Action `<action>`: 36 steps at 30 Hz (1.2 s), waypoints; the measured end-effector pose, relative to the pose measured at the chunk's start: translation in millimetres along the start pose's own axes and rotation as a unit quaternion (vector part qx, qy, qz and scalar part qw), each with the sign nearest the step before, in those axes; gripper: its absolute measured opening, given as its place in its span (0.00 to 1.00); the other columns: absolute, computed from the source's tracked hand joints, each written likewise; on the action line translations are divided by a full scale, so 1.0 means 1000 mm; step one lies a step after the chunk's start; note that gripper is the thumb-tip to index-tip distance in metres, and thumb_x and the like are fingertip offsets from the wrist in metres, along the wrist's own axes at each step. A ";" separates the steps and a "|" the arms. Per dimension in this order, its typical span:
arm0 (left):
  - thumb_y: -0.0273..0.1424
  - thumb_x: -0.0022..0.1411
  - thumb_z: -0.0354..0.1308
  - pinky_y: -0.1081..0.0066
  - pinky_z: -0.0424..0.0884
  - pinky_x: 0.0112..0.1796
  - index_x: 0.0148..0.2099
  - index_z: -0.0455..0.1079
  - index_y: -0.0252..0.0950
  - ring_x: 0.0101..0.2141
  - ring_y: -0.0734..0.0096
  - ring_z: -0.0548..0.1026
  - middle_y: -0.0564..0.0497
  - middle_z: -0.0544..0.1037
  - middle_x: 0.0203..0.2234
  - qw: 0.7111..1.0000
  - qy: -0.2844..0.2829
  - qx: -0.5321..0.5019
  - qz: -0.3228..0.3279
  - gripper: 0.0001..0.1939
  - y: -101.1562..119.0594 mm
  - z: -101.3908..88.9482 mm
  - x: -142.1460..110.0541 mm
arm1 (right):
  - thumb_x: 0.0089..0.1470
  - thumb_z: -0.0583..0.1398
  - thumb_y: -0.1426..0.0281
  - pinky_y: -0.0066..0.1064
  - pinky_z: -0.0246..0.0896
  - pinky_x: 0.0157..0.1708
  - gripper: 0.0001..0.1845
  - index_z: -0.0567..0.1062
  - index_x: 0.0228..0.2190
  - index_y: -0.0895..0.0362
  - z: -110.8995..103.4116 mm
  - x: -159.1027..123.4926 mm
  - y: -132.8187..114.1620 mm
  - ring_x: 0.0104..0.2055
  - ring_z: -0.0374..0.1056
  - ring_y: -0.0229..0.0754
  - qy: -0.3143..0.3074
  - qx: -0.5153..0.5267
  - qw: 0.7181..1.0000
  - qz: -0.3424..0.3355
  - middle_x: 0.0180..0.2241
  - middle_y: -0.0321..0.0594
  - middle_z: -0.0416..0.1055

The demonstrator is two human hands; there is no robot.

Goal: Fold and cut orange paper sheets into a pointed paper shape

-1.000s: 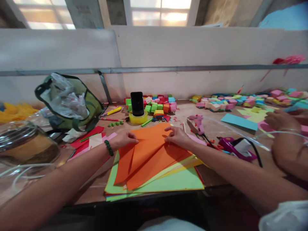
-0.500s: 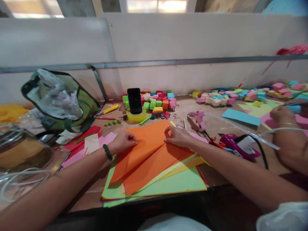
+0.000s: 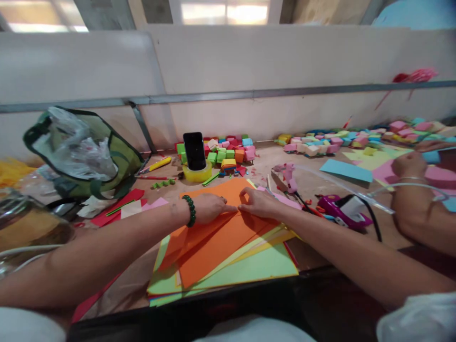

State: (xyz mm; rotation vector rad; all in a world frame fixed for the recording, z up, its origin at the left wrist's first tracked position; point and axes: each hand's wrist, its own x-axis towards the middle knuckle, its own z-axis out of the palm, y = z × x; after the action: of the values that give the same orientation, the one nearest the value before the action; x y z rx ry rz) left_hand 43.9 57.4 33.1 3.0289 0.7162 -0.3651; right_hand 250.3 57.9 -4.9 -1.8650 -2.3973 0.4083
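Observation:
An orange sheet of paper (image 3: 210, 254), folded over on itself at a slant, lies on a stack of coloured paper (image 3: 265, 266) with a light green sheet and yellow edges showing. My right hand (image 3: 259, 203) pinches the fold near the sheet's upper right part. My left hand (image 3: 209, 209), with a green bead bracelet at the wrist, is closed on the orange paper. Its index finger points along the fold and almost meets my right fingertips. The underside of my left fingers is hidden.
Behind the paper, a phone (image 3: 194, 151) leans in a yellow tape roll (image 3: 197, 173) beside several small paper cubes (image 3: 221, 154). To the right lie a pink glue gun (image 3: 290, 178), a purple device (image 3: 344, 213) and a co-worker's hand (image 3: 409, 166). A green bag (image 3: 121, 161) and glass jar (image 3: 33, 223) are left.
My left hand has moved right across the orange sheet, from its left side to beside my right fingertips. My right hand stays at the fold. The view has shifted slightly.

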 end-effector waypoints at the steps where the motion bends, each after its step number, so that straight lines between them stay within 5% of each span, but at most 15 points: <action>1: 0.20 0.57 0.49 0.72 0.66 0.30 0.58 0.64 0.42 0.31 0.65 0.75 0.45 0.76 0.36 1.000 -0.014 0.005 -0.008 0.27 0.003 -0.003 0.004 | 0.50 0.60 0.56 0.30 0.56 0.32 0.23 0.69 0.46 0.53 0.001 0.001 0.001 0.38 0.72 0.47 0.001 -0.002 1.000 0.000 0.35 0.42 0.77; 5: 0.25 0.62 0.49 0.68 0.67 0.31 0.55 0.67 0.39 0.31 0.61 0.76 0.41 0.77 0.35 0.996 -0.036 0.035 -0.075 0.19 0.025 -0.006 0.010 | 0.50 0.60 0.56 0.30 0.57 0.32 0.24 0.69 0.46 0.53 0.003 0.002 0.003 0.38 0.72 0.48 0.002 -0.004 1.000 -0.005 0.36 0.43 0.77; 10: 0.23 0.59 0.50 0.64 0.70 0.32 0.54 0.64 0.26 0.35 0.54 0.75 0.34 0.75 0.35 0.991 -0.008 0.061 -0.121 0.20 0.062 0.013 -0.004 | 0.50 0.60 0.56 0.31 0.56 0.33 0.25 0.69 0.47 0.54 0.005 0.003 0.004 0.39 0.72 0.49 0.004 -0.006 1.000 -0.007 0.36 0.43 0.77; 14: 0.19 0.60 0.45 0.61 0.71 0.36 0.52 0.65 0.24 0.38 0.55 0.74 0.32 0.74 0.41 0.979 0.037 0.110 -0.167 0.19 0.087 0.037 -0.029 | 0.49 0.60 0.55 0.31 0.56 0.33 0.26 0.69 0.47 0.54 0.004 0.003 0.003 0.40 0.72 0.50 0.002 -0.008 1.000 -0.006 0.36 0.43 0.77; 23: 0.13 0.55 0.43 0.58 0.68 0.50 0.57 0.64 0.23 0.51 0.54 0.70 0.35 0.71 0.52 0.950 0.040 0.094 -0.294 0.28 0.139 0.079 -0.106 | 0.51 0.58 0.56 0.31 0.57 0.33 0.24 0.69 0.47 0.55 0.003 0.004 0.002 0.38 0.72 0.49 -0.008 -0.016 1.000 -0.008 0.36 0.44 0.77; 31: 0.11 0.49 0.42 0.56 0.67 0.52 0.55 0.69 0.31 0.50 0.57 0.71 0.43 0.74 0.51 0.934 0.152 0.018 -0.324 0.32 0.148 0.081 -0.134 | 0.51 0.58 0.59 0.35 0.59 0.36 0.25 0.69 0.48 0.58 -0.008 0.010 -0.019 0.42 0.71 0.53 -0.006 -0.038 0.998 -0.043 0.41 0.50 0.76; 36: 0.12 0.51 0.42 0.53 0.67 0.52 0.52 0.71 0.33 0.46 0.58 0.73 0.44 0.76 0.48 0.913 0.175 -0.072 -0.361 0.30 0.146 0.075 -0.132 | 0.42 0.62 0.48 0.31 0.59 0.34 0.30 0.72 0.42 0.54 -0.004 0.023 -0.058 0.42 0.70 0.49 -0.046 -0.018 0.990 -0.130 0.43 0.45 0.74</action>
State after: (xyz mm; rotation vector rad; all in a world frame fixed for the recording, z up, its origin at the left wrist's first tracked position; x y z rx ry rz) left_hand -22.5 -136.2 -16.2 2.5922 1.7905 0.2466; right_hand 190.7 67.8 11.3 -1.5467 -2.6791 0.4384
